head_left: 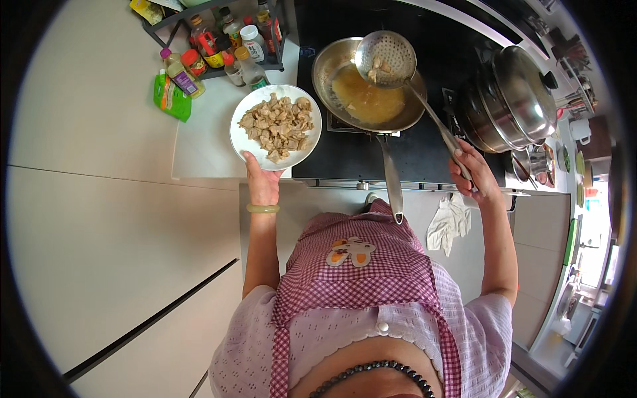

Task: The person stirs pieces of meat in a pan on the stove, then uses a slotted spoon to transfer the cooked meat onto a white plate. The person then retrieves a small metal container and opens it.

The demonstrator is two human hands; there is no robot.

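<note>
My left hand (262,182) grips the near rim of a white plate (237,142), thumb on top and the other fingers hidden underneath. Cooked meat pieces (277,126) are heaped on the plate. In my right hand (476,171) is the long handle of a perforated skimmer (398,58), its round bowl held over the far right part of a frying pan (324,66). A few meat pieces (378,69) lie in the skimmer's bowl. Brownish-yellow liquid (365,96) covers part of the pan's bottom, and the pan's handle (391,179) points toward me.
On the right of the black stovetop (438,26) stands a lidded steel steamer pot (517,99). Sauce bottles (252,43) crowd a dark rack at the back left, beside a green pouch (171,98). A white cloth (450,222) hangs at the counter front.
</note>
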